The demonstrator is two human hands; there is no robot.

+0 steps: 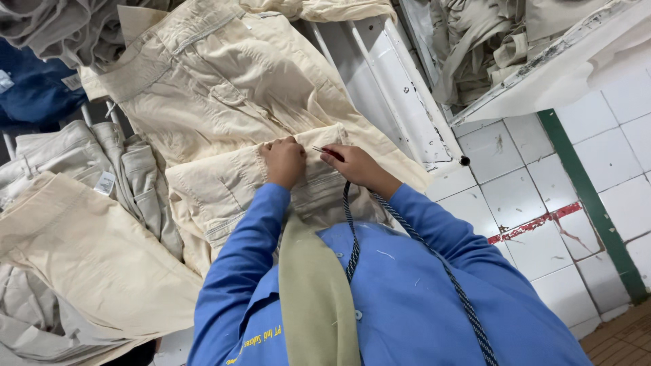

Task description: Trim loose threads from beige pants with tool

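A cream pair of trousers [224, 88] lies spread on a white table, its lower part folded toward me. My left hand [285, 161] presses down on the folded edge, fingers curled onto the cloth. Beside it, my right hand [356, 166] grips a small red-handled thread snipper [328, 152], its metal tip pointing left at the seam. A dark braided cord [350, 230] runs from the snipper down over my blue shirt. A pale green strip of cloth [315, 291] hangs over my chest.
More cream and grey garments [81, 251] are piled at the left. A dark blue garment [34, 88] lies at the far left. A white table frame [400, 88] and a bin of beige cloth [488, 47] stand at the right, above a white tiled floor [542, 203].
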